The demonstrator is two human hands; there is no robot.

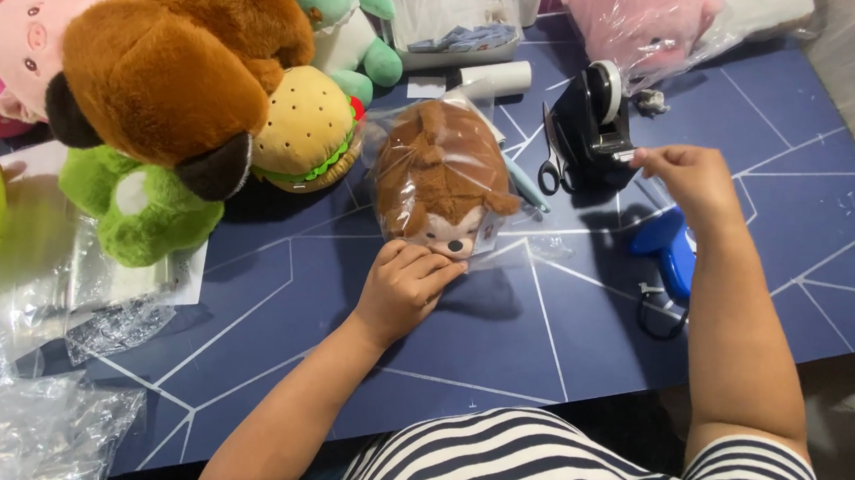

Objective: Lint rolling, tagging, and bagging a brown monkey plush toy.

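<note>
A brown plush animal in a clear plastic bag (440,177) lies on the dark blue mat (353,325) in the middle. My left hand (403,284) presses on the bag's near end, fingers curled against the plastic by the toy's face. My right hand (689,177) is at the front of a black tape dispenser (592,123), fingertips pinched together at the tape end. The strip of tape itself is too thin to make out.
Black-handled scissors (549,161) lean beside the dispenser. A blue tool (671,248) lies under my right forearm. A heap of plush toys (176,87) fills the back left, bagged toys (652,4) the back right. Empty clear bags (39,418) lie at the left.
</note>
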